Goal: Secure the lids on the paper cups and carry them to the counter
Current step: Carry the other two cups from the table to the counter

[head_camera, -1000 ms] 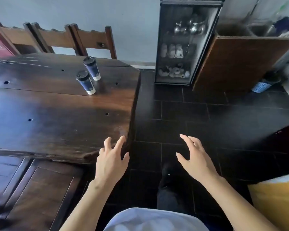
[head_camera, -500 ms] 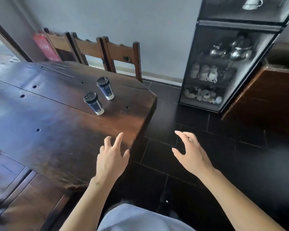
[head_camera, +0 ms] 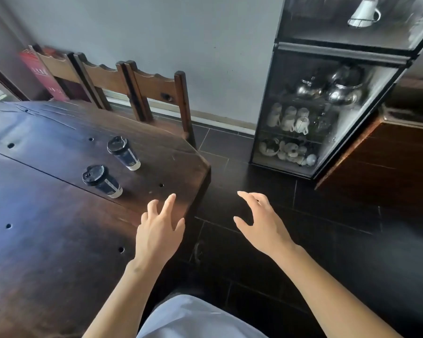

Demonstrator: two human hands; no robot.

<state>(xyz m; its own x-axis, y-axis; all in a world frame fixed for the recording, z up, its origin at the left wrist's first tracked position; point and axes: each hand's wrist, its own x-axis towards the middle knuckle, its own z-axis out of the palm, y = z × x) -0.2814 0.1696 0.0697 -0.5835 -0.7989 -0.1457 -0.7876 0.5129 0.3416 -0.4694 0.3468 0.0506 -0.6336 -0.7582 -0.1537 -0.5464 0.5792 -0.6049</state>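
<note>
Cups (head_camera: 102,181) stand beyond left hand (head_camera: 158,236), untouched.

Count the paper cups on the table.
2. The near cup stands ahead of the left hand; the far cup stands beyond it, toward the chairs. None looks hidden.

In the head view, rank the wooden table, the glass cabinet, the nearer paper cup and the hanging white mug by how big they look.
1. Wooden table, largest.
2. Glass cabinet.
3. Nearer paper cup.
4. Hanging white mug.
The cup and mug look close in size, and the mug hangs farther away, so that order is unsure.
</note>
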